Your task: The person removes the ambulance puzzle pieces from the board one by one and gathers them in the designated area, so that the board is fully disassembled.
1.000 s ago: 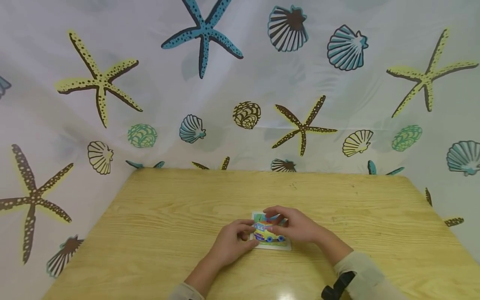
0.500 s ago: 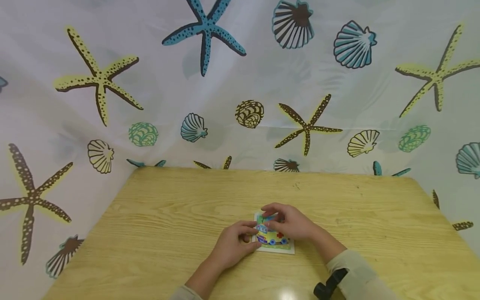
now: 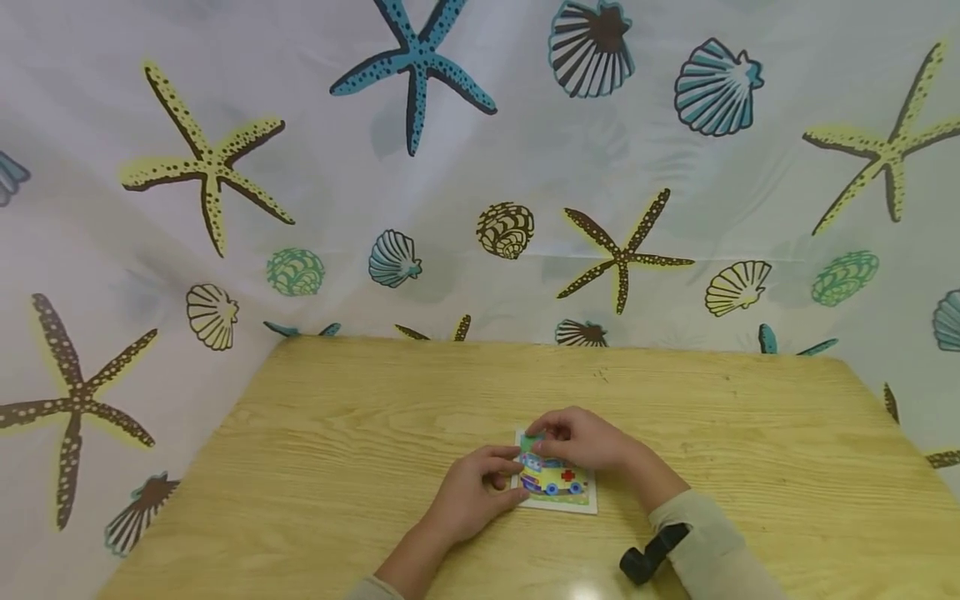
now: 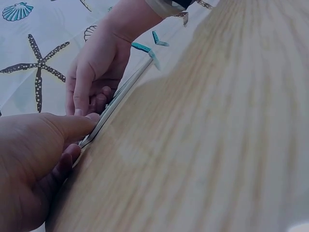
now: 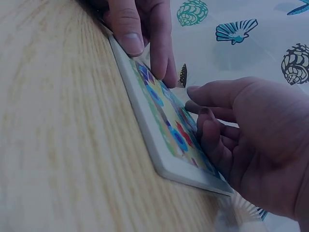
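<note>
A small square picture board (image 3: 558,498) with a white border lies on the wooden table, showing a yellow ambulance with blue wheels and a red cross. My left hand (image 3: 476,492) holds its left side, thumb at the near left corner and fingers farther up the edge. The left wrist view shows that thumb (image 4: 82,126) on the board's edge. Over the board's far part is my right hand (image 3: 588,437), its fingers bent and fingertips close to the far left area. In the right wrist view the curled fingers (image 5: 215,140) are right at the picture; whether they pinch anything I cannot tell.
The light wooden table (image 3: 360,417) extends around the board on all sides. Behind it and along both sides hangs a white cloth (image 3: 450,192) printed with starfish and shells. A black strap device (image 3: 652,554) sits on the right sleeve.
The right hand has shifted slightly left relative to the board, and the red cross now shows fully. The left hand keeps its place at the edge. The head view has turned slightly.
</note>
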Tool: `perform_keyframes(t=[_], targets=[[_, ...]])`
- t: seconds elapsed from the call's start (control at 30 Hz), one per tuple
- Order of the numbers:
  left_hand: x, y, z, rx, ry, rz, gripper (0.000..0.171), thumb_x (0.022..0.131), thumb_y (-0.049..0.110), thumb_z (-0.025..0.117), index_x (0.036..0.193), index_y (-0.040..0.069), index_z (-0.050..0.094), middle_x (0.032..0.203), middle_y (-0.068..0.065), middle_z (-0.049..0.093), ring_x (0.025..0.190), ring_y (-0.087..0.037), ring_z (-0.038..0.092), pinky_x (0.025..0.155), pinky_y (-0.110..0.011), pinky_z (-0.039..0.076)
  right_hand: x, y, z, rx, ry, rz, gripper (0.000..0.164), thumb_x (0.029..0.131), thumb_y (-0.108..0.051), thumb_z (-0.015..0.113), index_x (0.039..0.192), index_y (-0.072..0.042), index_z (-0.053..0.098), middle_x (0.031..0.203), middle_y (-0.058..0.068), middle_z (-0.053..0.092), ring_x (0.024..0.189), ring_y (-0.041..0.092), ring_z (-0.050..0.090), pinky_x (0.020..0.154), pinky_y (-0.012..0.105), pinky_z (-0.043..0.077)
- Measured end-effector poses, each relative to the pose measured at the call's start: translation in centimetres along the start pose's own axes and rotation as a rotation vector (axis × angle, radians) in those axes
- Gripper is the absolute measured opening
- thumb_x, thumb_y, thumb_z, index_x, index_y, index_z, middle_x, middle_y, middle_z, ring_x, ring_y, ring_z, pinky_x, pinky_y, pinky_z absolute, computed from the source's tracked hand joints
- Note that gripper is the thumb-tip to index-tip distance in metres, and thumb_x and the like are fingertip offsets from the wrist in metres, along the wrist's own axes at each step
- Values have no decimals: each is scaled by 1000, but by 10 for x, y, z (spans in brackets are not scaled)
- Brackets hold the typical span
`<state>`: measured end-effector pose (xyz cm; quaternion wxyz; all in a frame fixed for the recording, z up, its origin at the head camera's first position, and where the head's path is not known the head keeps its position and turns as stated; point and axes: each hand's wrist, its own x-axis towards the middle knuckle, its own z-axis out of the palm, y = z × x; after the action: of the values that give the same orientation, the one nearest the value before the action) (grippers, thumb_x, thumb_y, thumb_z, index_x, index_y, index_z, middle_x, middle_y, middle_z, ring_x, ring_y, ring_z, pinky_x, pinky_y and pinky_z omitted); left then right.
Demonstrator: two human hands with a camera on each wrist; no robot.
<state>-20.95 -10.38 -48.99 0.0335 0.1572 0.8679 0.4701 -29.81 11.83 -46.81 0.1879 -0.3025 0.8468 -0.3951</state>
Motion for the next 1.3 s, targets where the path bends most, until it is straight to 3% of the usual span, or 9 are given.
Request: perform_keyframes(t=[0.2,0.33,0.7,1.07,1.3], targets=[[-2,0,2,1,3,-10,35,87,27,79,114,6,74,136,-3,62,87,-8,55,75,-18,48,3,0,-2,-25,-44,-12,28,97,-24,66,123,-14,68,80,-1,61,65,11,52,62,24,44],[0,0,0,12,13,-3,33,87,26,79,113,6,74,135,-4,63,86,-8,55,74,-19,48,3,-5,-4,-16,-84,-15,39,91,-23,75,126,-12,66,79,1,61,61,11,57,61,25,49],[2,0,-2,39,34,-4,38,85,27,81,115,5,74,134,-7,64,82,-5,58,73,-19,49,9,-12,-9,-181,-105,-33,46,81,-30,84,121,-18,65,76,-5,60,64,8,55,61,24,46],[-1,-4,-2,46,24,0,41,84,29,81,115,4,74,134,-7,64,82,-3,57,73,-19,50,10,-10,-7,-140,-120,-41,47,81,-28,85,121,-19,62,76,-4,60,63,8,54,61,24,46],[0,-4,-1,58,30,22,41,84,29,81,116,4,74,133,-7,64,81,-3,57,72,-19,50,9,-5,-5,-118,-80,-45,42,79,-31,86,115,-21,65,86,0,58,71,13,52,65,26,45]])
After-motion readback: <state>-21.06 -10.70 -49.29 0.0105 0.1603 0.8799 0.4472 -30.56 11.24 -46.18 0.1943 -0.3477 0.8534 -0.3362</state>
